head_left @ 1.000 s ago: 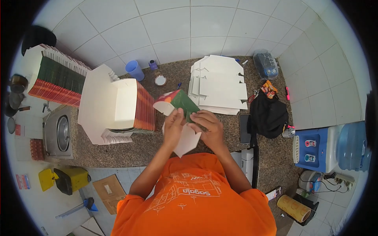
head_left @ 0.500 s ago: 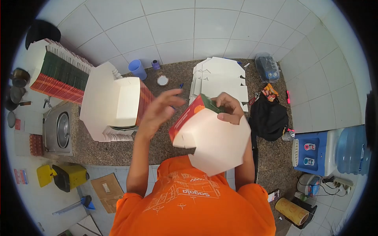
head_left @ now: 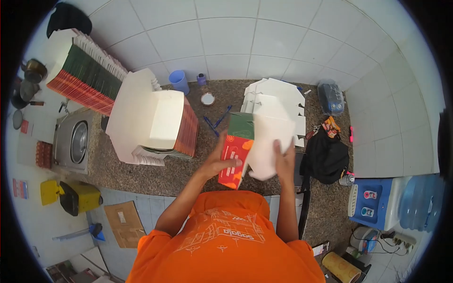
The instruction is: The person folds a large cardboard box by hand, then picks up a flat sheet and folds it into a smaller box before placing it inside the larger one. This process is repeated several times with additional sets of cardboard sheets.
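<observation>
In front of my body I hold a folded cardboard food box (head_left: pixel 232 159), red and green outside with a white lid flap opened out to the right. My left hand (head_left: pixel 214 165) grips its red side, thumb on the printed face. On the right, my right hand (head_left: pixel 285 162) holds the white flap, thumb on top and fingers mostly hidden behind it. Flat white box blanks (head_left: pixel 273 96) lie on the counter just beyond. To the left rests a nested stack of formed boxes (head_left: pixel 184 127), with white lids standing up beside it.
Another long stack of boxes (head_left: pixel 85 78) leans at the far left by the sink (head_left: pixel 71 146). A blue cup (head_left: pixel 179 81), blue pens (head_left: pixel 217 121) and a round white-topped item (head_left: pixel 207 98) sit behind. A black bag (head_left: pixel 325 158) and water dispenser (head_left: pixel 373 200) are at right.
My left hand has come from open beside the box to gripping its red side. The box has turned more upright, and my right hand has shifted from its green end down to the white flap.
</observation>
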{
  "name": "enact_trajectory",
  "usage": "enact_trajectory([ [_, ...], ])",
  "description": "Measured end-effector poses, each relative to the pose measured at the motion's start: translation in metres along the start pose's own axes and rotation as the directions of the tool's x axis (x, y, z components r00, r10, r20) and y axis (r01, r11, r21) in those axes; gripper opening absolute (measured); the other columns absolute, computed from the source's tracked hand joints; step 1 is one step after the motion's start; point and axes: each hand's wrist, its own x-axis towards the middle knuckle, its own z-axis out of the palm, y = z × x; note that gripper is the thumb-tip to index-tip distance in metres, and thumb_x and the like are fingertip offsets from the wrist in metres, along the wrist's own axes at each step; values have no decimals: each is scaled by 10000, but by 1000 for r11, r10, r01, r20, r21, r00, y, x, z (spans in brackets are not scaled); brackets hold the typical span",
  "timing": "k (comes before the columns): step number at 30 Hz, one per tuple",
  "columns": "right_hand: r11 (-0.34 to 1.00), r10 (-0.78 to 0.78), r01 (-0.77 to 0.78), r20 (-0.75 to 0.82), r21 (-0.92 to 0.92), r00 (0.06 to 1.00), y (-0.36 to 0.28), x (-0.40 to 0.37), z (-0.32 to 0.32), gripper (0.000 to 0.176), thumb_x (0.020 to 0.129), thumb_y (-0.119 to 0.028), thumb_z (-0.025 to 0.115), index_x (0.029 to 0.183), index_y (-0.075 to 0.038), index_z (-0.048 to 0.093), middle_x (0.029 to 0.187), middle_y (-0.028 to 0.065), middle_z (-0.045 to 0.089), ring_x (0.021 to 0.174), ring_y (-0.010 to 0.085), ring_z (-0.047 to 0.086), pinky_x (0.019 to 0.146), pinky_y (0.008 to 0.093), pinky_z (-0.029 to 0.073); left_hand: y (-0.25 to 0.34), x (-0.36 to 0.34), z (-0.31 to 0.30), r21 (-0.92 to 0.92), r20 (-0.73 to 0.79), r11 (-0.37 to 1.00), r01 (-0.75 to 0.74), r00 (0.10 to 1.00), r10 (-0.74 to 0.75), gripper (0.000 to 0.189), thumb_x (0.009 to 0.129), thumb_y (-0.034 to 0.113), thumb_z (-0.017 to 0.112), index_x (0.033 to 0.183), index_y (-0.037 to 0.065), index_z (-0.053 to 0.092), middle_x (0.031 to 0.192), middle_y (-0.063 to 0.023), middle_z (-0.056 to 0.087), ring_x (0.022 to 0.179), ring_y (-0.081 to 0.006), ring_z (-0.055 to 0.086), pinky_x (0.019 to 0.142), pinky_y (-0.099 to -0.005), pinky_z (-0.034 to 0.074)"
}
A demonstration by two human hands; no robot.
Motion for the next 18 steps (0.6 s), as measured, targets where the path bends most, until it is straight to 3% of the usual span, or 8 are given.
enact_trajectory([
  [2,942,-117,82,-90,-327,989,3,-5,0,520,1054,-259,600,1476,-3,436,1341,157,597,1239,223,565,1060,346,434,-9,-9,-19,-258,352,861,438,873,-339,843,813,203,816,1528,22,409,1388,-128,609,1288,-225,589,1083,-410,490],
  [4,928,-24,11,-30,-371,999,21,5,5,464,1074,-254,552,1466,-28,450,1296,126,610,1172,214,592,1016,343,461,-23,-17,-3,-331,383,838,435,873,-302,798,817,225,816,1501,22,457,1361,-124,635,1262,-221,608,1076,-412,495],
  [6,764,-488,546,245,-343,838,61,19,15,374,1083,-231,517,1394,-24,493,1217,92,624,1065,177,613,925,318,496,-24,-14,16,-350,428,848,399,873,-234,788,813,238,840,1485,21,490,1352,-110,654,1242,-217,625,1067,-402,494],
  [9,948,-250,262,88,-181,964,3,5,43,421,1092,-354,506,1359,-28,517,1187,77,611,1060,180,598,963,343,480,30,-21,26,27,411,959,281,871,-267,958,774,296,893,1526,-10,383,1476,-160,545,1332,-262,553,1128,-417,436],
  [11,998,-55,57,76,-24,996,10,16,45,561,1080,-499,497,1394,-34,503,1173,59,612,1076,170,596,957,345,489,45,-29,26,414,206,827,-382,924,323,1170,720,366,936,1561,-31,227,1602,-223,354,1455,-346,418,1193,-447,346],
  [12,986,136,-153,211,69,968,4,8,56,599,1073,-529,495,1388,-21,533,1175,56,631,1096,152,594,930,329,494,49,-30,21,418,200,821,-388,921,333,1170,720,366,936,1561,-31,227,1602,-223,354,1455,-346,418,1193,-447,346],
  [14,996,91,-71,633,-56,769,5,5,82,552,1056,-462,561,1363,-4,582,1197,63,665,1114,186,620,922,353,512,59,-33,5,447,70,860,-245,968,240,1275,701,416,936,1560,-42,112,1633,-272,225,1520,-430,299,1228,-487,277],
  [18,866,-146,448,742,-225,655,-40,25,164,408,951,-236,706,1280,0,656,1140,171,740,1037,261,711,914,393,535,76,-60,-16,534,-257,841,-90,930,263,882,695,331,914,1414,14,515,1505,-254,449,1479,-457,358,1208,-530,303],
])
